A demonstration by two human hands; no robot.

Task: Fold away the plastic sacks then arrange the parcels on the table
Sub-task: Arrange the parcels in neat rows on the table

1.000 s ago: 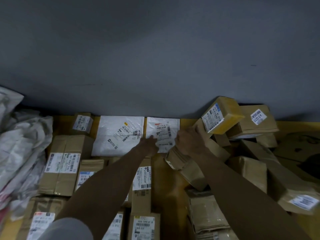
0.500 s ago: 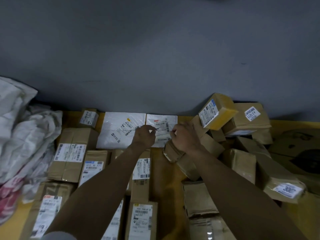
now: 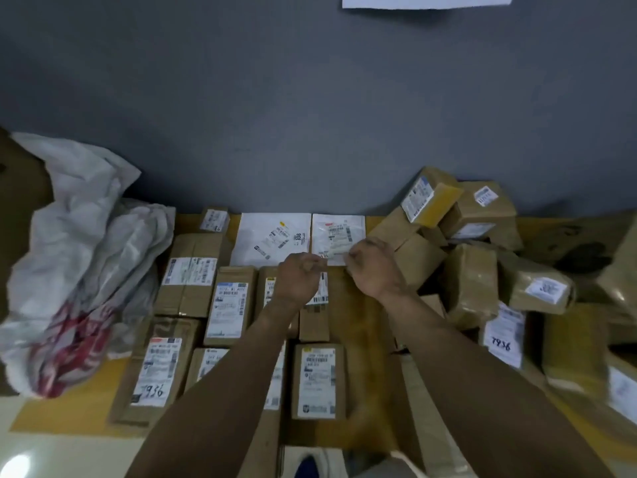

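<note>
- Right now the left hand (image 3: 299, 274) hovers over the brown parcels (image 3: 229, 301), just near of the two white ones. Its fingers are curled in, with nothing seen in them.
- The right hand (image 3: 374, 267) is at the near right corner of the small white parcel (image 3: 339, 232). Its fingers are bent toward that edge, but blur hides whether they pinch it or only touch it.
- That small white parcel lies flat at the far edge of the table (image 3: 65, 412), against the grey wall (image 3: 310, 98). A larger white parcel (image 3: 270, 238) sits edge to edge on its left.
- The brown parcels lie label-up in rough rows over the left and middle of the table, from the white ones toward the near edge.
- On the right, a loose heap of brown parcels (image 3: 472, 288) is piled at angles, with a yellow-sided box (image 3: 431, 196) tilted on top against the wall.
- The plastic sacks (image 3: 79, 257), white with a red-printed one among them, lie crumpled in a mound at the far left end of the table.
</note>
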